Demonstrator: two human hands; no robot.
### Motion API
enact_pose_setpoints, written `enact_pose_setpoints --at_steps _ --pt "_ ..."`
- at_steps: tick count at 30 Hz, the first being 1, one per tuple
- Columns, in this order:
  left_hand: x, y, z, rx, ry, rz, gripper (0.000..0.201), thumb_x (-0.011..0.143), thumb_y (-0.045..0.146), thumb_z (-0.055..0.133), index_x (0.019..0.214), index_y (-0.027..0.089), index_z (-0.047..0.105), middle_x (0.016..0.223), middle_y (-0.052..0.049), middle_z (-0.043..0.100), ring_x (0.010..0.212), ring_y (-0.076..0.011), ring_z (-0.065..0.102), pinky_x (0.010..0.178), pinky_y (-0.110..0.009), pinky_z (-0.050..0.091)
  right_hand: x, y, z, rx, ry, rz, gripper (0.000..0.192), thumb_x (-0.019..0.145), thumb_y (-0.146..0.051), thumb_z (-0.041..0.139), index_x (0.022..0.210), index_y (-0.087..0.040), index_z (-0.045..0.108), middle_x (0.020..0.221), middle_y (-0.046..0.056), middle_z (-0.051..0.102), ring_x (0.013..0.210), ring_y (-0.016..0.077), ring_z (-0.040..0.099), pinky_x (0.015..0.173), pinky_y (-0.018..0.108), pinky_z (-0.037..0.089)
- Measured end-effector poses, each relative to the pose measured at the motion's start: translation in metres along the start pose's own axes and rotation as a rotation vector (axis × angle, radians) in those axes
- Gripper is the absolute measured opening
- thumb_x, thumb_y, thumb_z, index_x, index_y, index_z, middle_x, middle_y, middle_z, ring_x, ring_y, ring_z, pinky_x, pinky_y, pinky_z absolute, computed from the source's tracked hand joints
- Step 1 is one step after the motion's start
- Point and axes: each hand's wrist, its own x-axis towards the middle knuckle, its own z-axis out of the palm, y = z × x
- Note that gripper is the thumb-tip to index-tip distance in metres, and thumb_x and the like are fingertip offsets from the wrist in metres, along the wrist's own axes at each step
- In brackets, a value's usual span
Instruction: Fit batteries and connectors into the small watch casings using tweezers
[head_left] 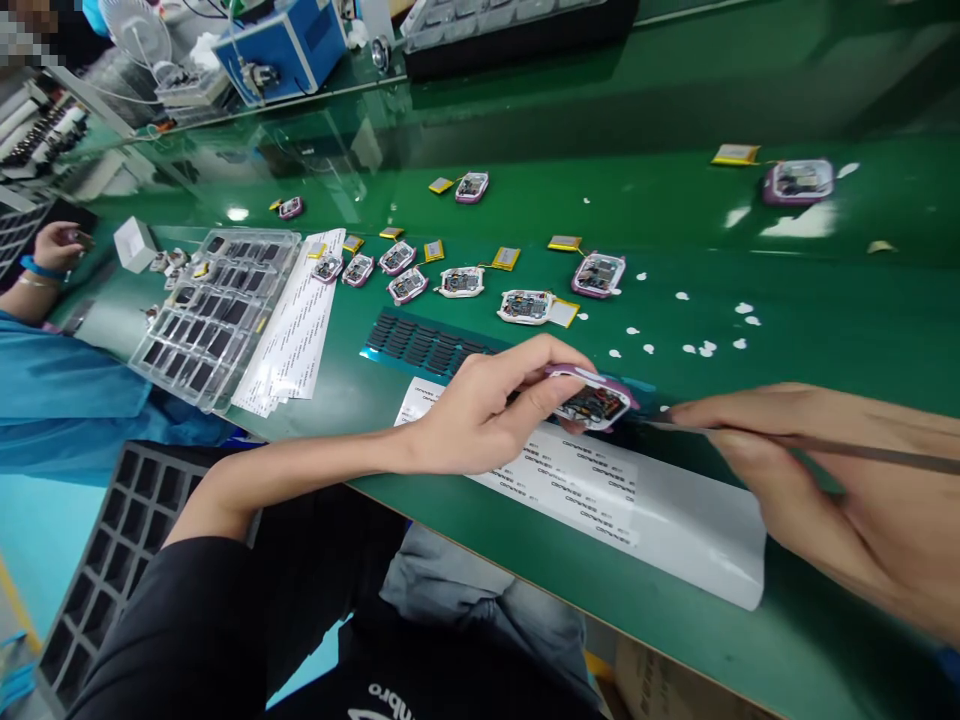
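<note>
My left hand [487,405] grips a small purple-rimmed device [596,400] with its circuit board exposed, held just above a white label sheet [600,490]. My right hand [840,480] pinches thin metal tweezers [787,440] whose tip points at the device's right edge. A blue strip of black foam pads [427,345] lies just behind my left hand.
Several open purple devices [525,305] with yellow batteries lie across the green bench [825,300], with white paper bits [705,348] scattered to the right. A clear parts tray [214,310] and label sheets [296,325] sit at left. A co-worker in blue [45,380] sits at far left.
</note>
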Motion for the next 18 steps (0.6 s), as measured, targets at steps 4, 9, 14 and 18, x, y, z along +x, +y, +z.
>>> enact_pose_setpoints --at_steps 4,9,14,18 --pt "-0.002 -0.003 0.003 0.389 -0.096 0.162 0.036 0.113 0.041 0.035 0.117 0.016 0.061 0.098 -0.007 0.076 0.084 -0.0154 0.069 0.078 -0.03 0.053 0.021 -0.018 0.001 -0.101 0.009 -0.106 0.041 0.106 -0.049 0.037 0.11 -0.044 0.077 0.103 -0.003 0.08 0.101 0.0277 0.077 0.07 0.042 0.062" --pt "-0.004 -0.011 0.011 0.766 -0.275 0.394 0.039 0.115 0.03 0.026 0.123 0.014 0.061 0.125 -0.011 0.077 0.125 -0.0241 0.066 0.097 -0.039 0.049 0.03 -0.021 -0.012 -0.101 0.159 -0.354 0.037 0.11 -0.03 0.038 0.092 -0.03 0.07 0.1 -0.004 0.081 0.073 0.017 0.076 0.053 0.034 0.054" --pt "-0.004 -0.016 0.016 0.831 -0.333 0.379 0.038 0.115 0.028 0.027 0.127 0.014 0.06 0.137 -0.009 0.074 0.132 -0.0218 0.063 0.105 -0.038 0.044 0.038 -0.013 -0.015 -0.119 0.152 -0.485 0.042 0.11 -0.027 0.03 0.101 -0.027 0.071 0.103 -0.002 0.081 0.081 0.0157 0.077 0.059 0.032 0.059" --pt "-0.003 -0.014 0.017 0.829 -0.347 0.34 0.038 0.115 0.027 0.027 0.124 0.014 0.061 0.137 -0.01 0.074 0.133 -0.022 0.063 0.104 -0.039 0.043 0.037 -0.02 -0.017 -0.132 0.184 -0.524 0.036 0.109 -0.022 0.033 0.107 -0.025 0.069 0.098 -0.001 0.081 0.08 0.0149 0.076 0.063 0.031 0.059"
